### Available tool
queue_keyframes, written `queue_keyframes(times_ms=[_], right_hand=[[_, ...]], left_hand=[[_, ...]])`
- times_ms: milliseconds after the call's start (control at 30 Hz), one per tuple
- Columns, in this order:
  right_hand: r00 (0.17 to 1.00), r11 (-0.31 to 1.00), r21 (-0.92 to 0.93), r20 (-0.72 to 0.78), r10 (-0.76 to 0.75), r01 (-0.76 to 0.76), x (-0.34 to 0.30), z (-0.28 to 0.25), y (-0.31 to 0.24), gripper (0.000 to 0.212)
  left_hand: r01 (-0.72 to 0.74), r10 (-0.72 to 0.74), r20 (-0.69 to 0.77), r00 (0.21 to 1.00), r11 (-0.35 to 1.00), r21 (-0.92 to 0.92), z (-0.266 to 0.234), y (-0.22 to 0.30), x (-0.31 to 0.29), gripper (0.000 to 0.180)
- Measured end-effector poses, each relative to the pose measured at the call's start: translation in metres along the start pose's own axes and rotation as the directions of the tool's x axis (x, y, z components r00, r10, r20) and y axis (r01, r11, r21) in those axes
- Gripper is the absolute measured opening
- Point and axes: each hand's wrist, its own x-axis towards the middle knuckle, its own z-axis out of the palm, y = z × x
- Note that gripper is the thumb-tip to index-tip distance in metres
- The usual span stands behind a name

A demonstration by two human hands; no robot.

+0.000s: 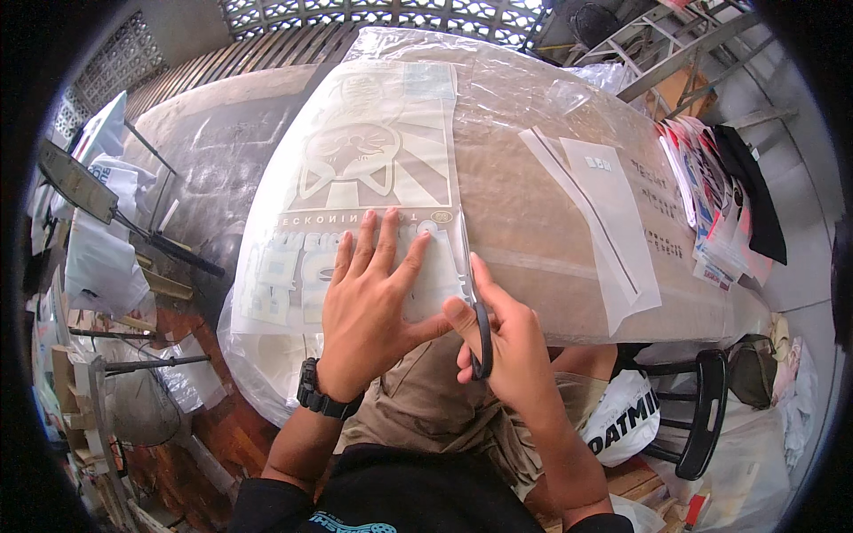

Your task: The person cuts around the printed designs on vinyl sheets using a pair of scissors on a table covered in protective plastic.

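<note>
A large translucent sheet with pale printed artwork, a cat-like head and rays [360, 169], lies on the plastic-covered tabletop [524, 258]. My left hand [369, 298] presses flat on its lower part, fingers spread and thumb pointing toward the scissors. My right hand [520, 351] grips black-handled scissors [482, 342] at the sheet's right edge. Their blades point away from me along that edge, and the lower right of the sheet meets them. How far apart the blades are is hard to make out.
A narrow translucent offcut [613, 240] with a dark slit lies right of the sheet. Colourful printed sheets [706, 195] and a black strip [751, 191] rest at the table's right end. A black chair [706, 413] stands near right, a metal ladder [653, 49] far right, press-like arms [178, 253] left.
</note>
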Motion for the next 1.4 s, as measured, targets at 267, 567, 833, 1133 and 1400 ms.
queue_keyframes(times_ms=[267, 567, 833, 1133, 1400], right_hand=[[0.997, 0.996, -0.056, -0.011, -0.071, 0.071, 0.036, -0.008, -0.005, 0.078], [0.972, 0.991, -0.090, -0.208, -0.114, 0.097, 0.078, -0.031, -0.013, 0.081], [0.834, 0.552, -0.720, 0.067, -0.548, 0.421, 0.045, -0.052, -0.004, 0.073], [0.861, 0.503, -0.763, 0.133, -0.492, 0.406, 0.014, -0.091, 0.007, 0.066], [0.956, 0.990, 0.017, -0.263, -0.130, 0.139, -0.020, -0.082, 0.015, 0.052]], left_hand=[[0.020, -0.020, 0.014, 1.000, 1.000, -0.023, 0.001, 0.001, 0.000, 0.095], [-0.009, 0.009, -0.005, 1.000, 0.999, -0.046, -0.002, 0.002, 0.000, 0.091], [-0.009, 0.010, 0.029, 1.000, 0.999, -0.032, -0.003, -0.003, -0.003, 0.091], [-0.030, 0.034, 0.090, 0.995, 0.999, -0.045, -0.013, -0.004, -0.009, 0.090], [-0.003, 0.057, 0.277, 0.959, 0.981, -0.193, -0.076, 0.007, -0.034, 0.065]])
